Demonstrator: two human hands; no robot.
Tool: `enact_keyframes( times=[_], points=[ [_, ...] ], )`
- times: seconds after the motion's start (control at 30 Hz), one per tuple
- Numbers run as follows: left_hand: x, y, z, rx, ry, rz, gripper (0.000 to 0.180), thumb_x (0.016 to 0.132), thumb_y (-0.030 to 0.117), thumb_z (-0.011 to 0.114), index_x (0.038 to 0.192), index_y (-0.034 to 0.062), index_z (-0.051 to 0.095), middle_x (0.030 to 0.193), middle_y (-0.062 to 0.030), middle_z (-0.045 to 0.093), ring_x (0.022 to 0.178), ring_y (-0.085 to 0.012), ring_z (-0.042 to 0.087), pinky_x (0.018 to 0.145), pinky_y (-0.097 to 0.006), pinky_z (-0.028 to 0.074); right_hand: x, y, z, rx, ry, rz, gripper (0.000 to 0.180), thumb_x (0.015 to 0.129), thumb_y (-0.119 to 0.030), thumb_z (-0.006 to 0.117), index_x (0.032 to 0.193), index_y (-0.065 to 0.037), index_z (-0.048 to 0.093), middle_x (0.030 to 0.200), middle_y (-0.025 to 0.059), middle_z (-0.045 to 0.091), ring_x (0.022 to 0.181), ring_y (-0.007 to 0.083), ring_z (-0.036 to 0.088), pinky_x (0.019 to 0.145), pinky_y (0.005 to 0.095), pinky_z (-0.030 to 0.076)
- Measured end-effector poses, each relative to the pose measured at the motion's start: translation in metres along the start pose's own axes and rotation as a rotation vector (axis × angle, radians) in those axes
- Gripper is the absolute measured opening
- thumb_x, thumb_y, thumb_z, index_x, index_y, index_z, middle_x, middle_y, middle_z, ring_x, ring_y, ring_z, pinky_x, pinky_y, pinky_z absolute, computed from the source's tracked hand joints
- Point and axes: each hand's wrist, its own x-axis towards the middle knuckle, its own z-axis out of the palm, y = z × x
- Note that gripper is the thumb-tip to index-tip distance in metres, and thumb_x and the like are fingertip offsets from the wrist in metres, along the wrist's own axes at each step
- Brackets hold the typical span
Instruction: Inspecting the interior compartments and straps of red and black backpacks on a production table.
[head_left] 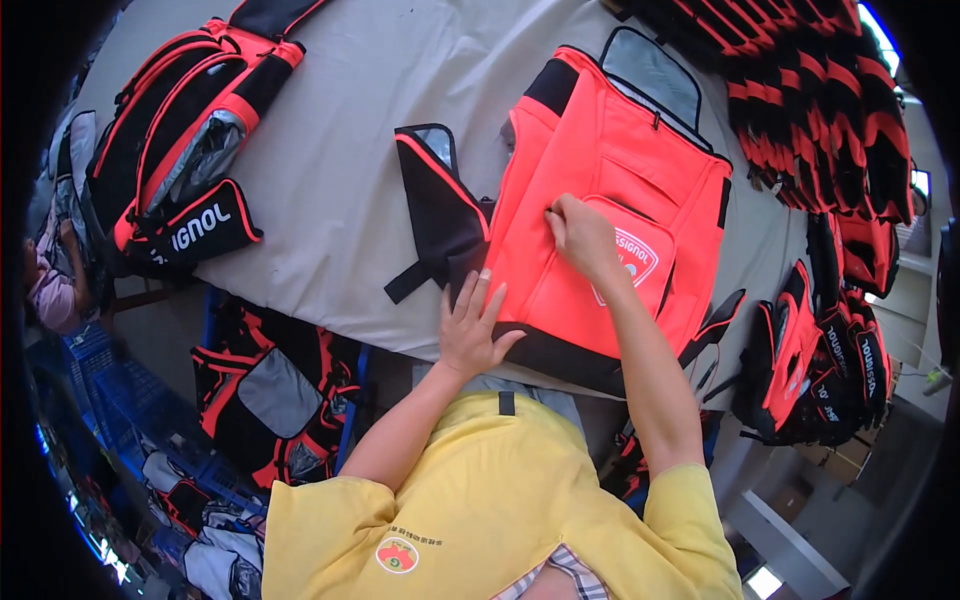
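The orange bag panel (600,190) is smooth matt woven cloth, lying on a matt grey tablecloth (330,150).

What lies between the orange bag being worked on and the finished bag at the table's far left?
Head view: between the orange bag and the finished bag, only bare grey tabletop.

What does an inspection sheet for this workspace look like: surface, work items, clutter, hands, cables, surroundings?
Surface: grey cloth-covered table, bare in the middle.
Work items: orange-red bag panel lying flat, with a black side flap to its left.
Clutter: a red and black backpack at the table's far left; a stack of red and black pieces at the far right.
Hands: left hand flat, fingers spread, on the panel's near edge; right hand pinching the panel's front near its white badge.
Cables: nothing seen.
Surroundings: more bags below the table at left, blue crates, another person's arm at the left rim.
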Motion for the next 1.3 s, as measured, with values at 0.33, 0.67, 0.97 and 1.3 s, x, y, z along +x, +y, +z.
enact_keyframes(
  times=[0.33,0.67,0.97,1.3],
  points=[
    [0.004,0.004,0.004,-0.068,-0.092,0.004,0.087,0.086,0.052,0.077,0.156,0.0065,0.052,0.169,-0.0220,0.039,0.160,-0.0390,0.032,0.122,-0.070,0.027,-0.212,-0.032,0.054,0.030,-0.321,-0.426,0.011,0.094,-0.016,0.077,0.100,-0.007,0.072,0.088,0.0087,0.069,0.083,0.0303,0.070,0.071,0.0422,0.058],
    [0.008,0.015,0.003,0.014,-0.173,0.004,0.088,0.086,0.046,0.078,0.158,0.0047,0.049,0.169,-0.0240,0.038,0.160,-0.0409,0.032,0.120,-0.069,0.029,-0.131,0.098,-0.066,0.918,0.351,0.824,0.069,0.093,-0.026,0.088,0.143,0.007,0.055,0.098,0.0107,0.071,0.073,0.0139,0.066,0.067,0.0325,0.054],
    [0.000,0.012,0.008,0.107,-0.167,-0.027,0.093,0.079,0.032,0.080,0.161,0.0069,0.046,0.174,-0.0226,0.033,0.162,-0.0418,0.028,0.118,-0.066,0.033,-0.360,0.038,0.016,0.787,-0.082,0.449,0.024,0.085,0.000,0.077,0.104,-0.011,0.087,0.090,-0.0009,0.056,0.091,0.0139,0.060,0.086,0.0267,0.048],
    [0.006,0.005,0.006,0.157,-0.122,0.110,0.077,0.090,0.013,0.073,0.161,0.0048,0.046,0.171,-0.0228,0.036,0.161,-0.0431,0.029,0.128,-0.051,0.031,-0.389,0.078,0.065,0.566,0.337,0.138,0.036,0.081,0.006,0.072,0.113,-0.009,0.080,0.100,0.0084,0.064,0.098,0.0268,0.068,0.086,0.0359,0.055]
  ],
)
